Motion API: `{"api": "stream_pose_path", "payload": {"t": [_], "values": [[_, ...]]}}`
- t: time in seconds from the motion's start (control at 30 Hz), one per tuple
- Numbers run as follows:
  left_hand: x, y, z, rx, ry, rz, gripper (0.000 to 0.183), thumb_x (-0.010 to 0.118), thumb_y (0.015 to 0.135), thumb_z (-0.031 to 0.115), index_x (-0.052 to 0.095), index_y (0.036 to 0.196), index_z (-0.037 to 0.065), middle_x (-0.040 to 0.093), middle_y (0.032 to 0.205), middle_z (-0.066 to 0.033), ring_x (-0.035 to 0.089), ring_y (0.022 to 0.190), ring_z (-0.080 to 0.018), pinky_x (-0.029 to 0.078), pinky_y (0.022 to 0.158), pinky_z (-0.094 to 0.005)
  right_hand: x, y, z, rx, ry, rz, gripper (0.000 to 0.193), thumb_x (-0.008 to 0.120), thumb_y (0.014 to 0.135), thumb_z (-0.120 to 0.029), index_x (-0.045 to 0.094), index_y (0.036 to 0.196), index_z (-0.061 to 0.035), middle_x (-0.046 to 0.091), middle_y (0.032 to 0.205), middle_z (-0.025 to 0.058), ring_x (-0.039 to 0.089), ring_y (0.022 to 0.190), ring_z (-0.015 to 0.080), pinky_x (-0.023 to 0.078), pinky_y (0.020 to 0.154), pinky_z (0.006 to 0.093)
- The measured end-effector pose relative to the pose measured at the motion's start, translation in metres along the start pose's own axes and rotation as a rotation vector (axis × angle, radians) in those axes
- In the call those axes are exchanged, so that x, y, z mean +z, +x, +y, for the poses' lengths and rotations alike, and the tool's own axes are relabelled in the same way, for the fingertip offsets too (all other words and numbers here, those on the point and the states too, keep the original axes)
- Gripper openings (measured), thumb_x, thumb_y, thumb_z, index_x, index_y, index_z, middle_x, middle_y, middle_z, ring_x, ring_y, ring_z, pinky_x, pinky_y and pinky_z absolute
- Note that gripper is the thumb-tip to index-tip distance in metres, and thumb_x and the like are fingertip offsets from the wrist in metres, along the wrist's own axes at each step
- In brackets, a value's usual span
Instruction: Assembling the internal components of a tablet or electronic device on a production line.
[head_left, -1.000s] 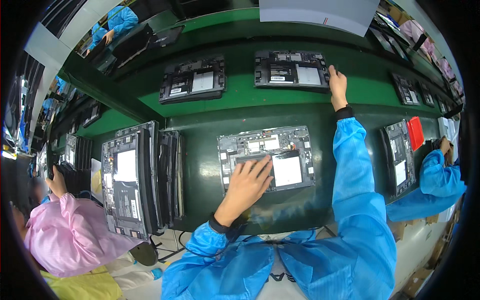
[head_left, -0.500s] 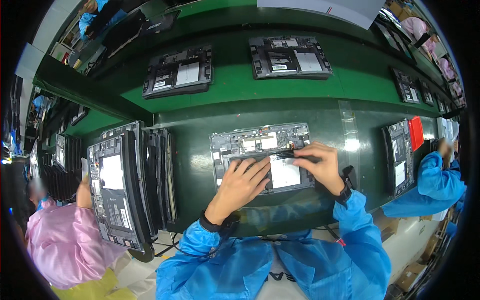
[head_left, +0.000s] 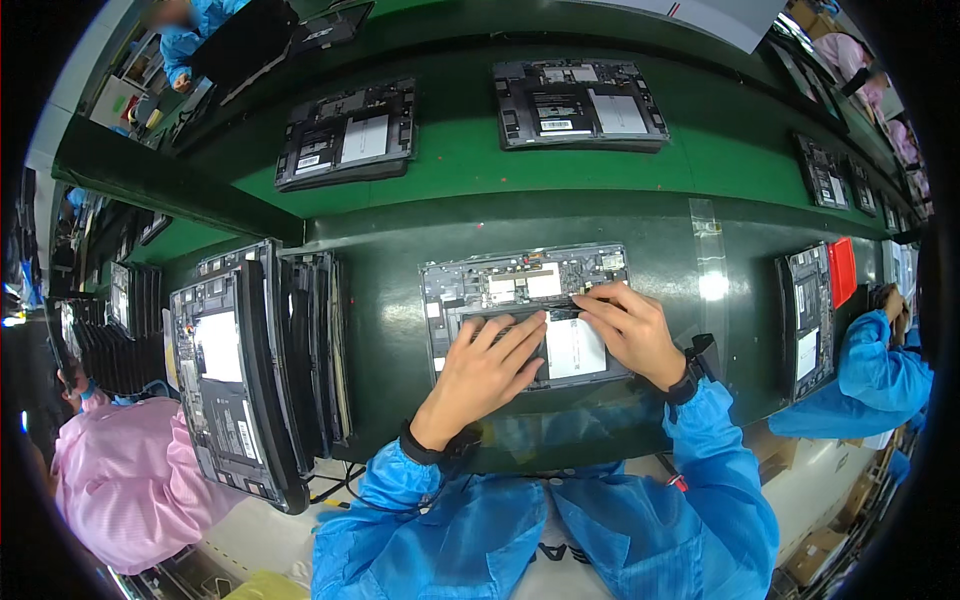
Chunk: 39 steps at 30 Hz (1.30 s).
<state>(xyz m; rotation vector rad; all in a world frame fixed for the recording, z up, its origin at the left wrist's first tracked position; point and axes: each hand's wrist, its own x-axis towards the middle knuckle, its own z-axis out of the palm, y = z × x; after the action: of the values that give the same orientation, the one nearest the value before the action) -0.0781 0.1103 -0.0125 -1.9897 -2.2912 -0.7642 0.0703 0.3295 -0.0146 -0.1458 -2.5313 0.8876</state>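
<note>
An opened laptop or tablet base lies on the green bench in front of me, its circuit board along the far side. My left hand rests palm down across its black battery area, fingers stretched out and lying flat. A white rectangular panel shows to the right of those fingers. My right hand is at the strip between circuit board and battery, thumb and forefinger pinched together over a small dark part. The fingertips mostly hide that part; its kind cannot be made out.
A stack of similar opened units stands at left, beside a person in pink. Two units sit on the raised green shelf ahead. At right are another unit, a red bin and a person in blue.
My right hand has moved slightly left and lower toward the board, its fingers closer in. The dark strip raised at its fingertips now lies lower. My left hand stays put.
</note>
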Motion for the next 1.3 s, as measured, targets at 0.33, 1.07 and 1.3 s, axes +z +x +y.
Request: {"api": "stream_pose_path", "payload": {"t": [0.33,1.07,1.3], "values": [[-0.0011,0.0013,-0.0012,-0.008,0.010,-0.017,0.044,0.080,0.087,0.023,0.073,0.128,0.009,0.066,0.143,0.0029,0.060,0.114,-0.0215,0.046,0.095,-0.0383,0.0049,0.0028,0.0048,-0.053,-0.026,0.002,0.028,0.082,0.084,-0.001,0.080,0.113,-0.0048,0.072,0.105,0.0094,0.074,0.079,0.0220,0.060,0.069,0.0328],[-0.0018,0.0024,-0.0025,-0.013,-0.030,-0.025,0.045,0.080,0.087,0.024,0.072,0.129,0.009,0.066,0.142,0.0027,0.059,0.113,-0.0215,0.046,0.094,-0.0378,0.0010,0.0075,0.0009,0.083,0.081,-0.028,0.022,0.079,0.089,-0.006,0.078,0.111,-0.0071,0.068,0.101,0.0069,0.070,0.074,0.0237,0.059,0.065,0.0361],[-0.0017,0.0010,-0.0026,-0.003,-0.021,-0.029,0.045,0.080,0.087,0.024,0.072,0.129,0.010,0.066,0.142,0.0028,0.059,0.113,-0.0215,0.045,0.095,-0.0376,0.0002,0.0086,0.0013,0.014,0.021,-0.031,0.022,0.079,0.089,-0.005,0.079,0.110,-0.0056,0.069,0.101,0.0071,0.071,0.075,0.0218,0.058,0.065,0.0335]]}}
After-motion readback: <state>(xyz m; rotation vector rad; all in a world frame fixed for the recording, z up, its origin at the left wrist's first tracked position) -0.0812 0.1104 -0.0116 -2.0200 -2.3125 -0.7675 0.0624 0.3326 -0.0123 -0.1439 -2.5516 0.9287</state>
